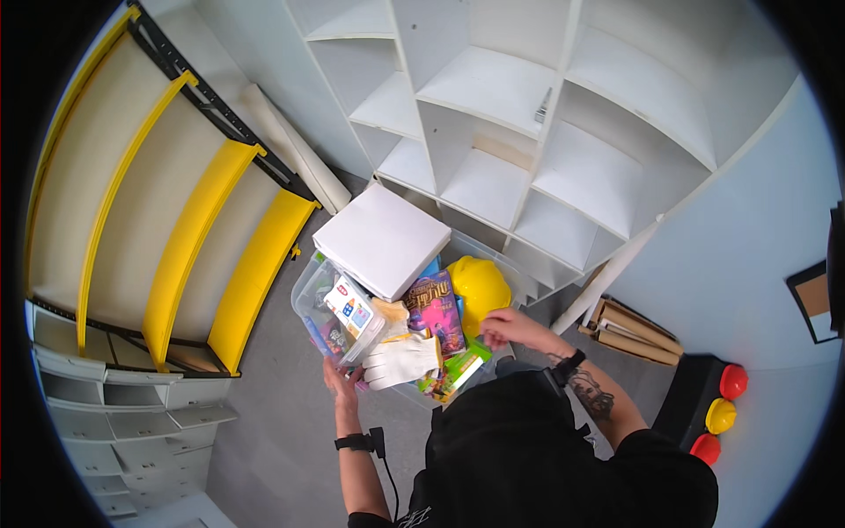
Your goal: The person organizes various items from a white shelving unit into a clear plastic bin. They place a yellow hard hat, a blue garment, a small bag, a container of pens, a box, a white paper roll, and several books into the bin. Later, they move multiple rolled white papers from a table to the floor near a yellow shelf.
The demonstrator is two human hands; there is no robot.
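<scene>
A large clear plastic bin (505, 259) full of goods lies before me. My left hand (341, 383) is at the near left, against the lower edge of a smaller clear plastic box (307, 290); its grip is partly hidden. My right hand (502, 328) is over the right side, beside a yellow hard hat (480, 290), fingers bent; whether they touch anything is unclear. A white box (383, 239) lies on top at the back. Between the hands are a purple illustrated box (436, 310), white knit work gloves (401, 363) and a green box (462, 369).
White cubby shelves (488, 82) stand ahead. Yellow shelving (254, 277) is at the left, with a rolled sheet (297, 148) beside it. At the right are a cardboard box of tubes (637, 330) and a black stand (693, 396) with red and yellow hard hats (721, 416).
</scene>
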